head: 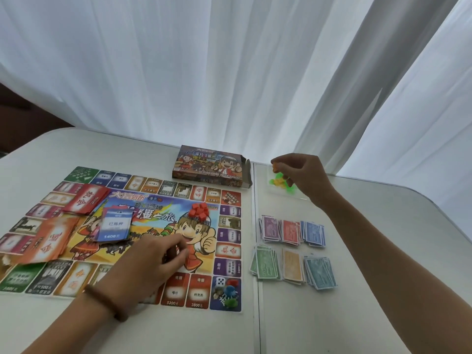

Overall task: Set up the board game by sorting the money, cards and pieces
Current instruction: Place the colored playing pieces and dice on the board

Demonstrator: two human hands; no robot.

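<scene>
White tabletop (357,315) carries a colourful paper game board (228,250) on its left part, with a printed cardboard game box (209,166) lying just past the board's far edge, one end flap open.

On the board, a stack of red cards (86,200) sits near the far left corner and a fanned stack of orange cards (48,241) lies by the left edge. A stack of blue-and-white cards (115,227) lies between them, toward the centre. A heap of small red cubes (200,210) rests on the centre art, toward the far right. In the near right corner square stand a white die (220,281) and red, blue and green pawns (231,290).

Right of the board, paper money lies in two rows: purple notes (270,229), red notes (290,232) and blue notes (314,233) farther away; green notes (265,264), orange notes (293,268) and teal notes (320,273) nearer.

The left hand (155,259), a brown bracelet (107,302) on its wrist, rests on the board's centre with fingers bent and tips down; whether they pinch anything I cannot tell. The right hand (301,172) is raised near the table's far edge, fingertips pinching a small orange piece (275,167). It hangs above a clear plastic bag (279,183) of green and yellow pieces.

A white curtain (229,72) hangs behind the table.
</scene>
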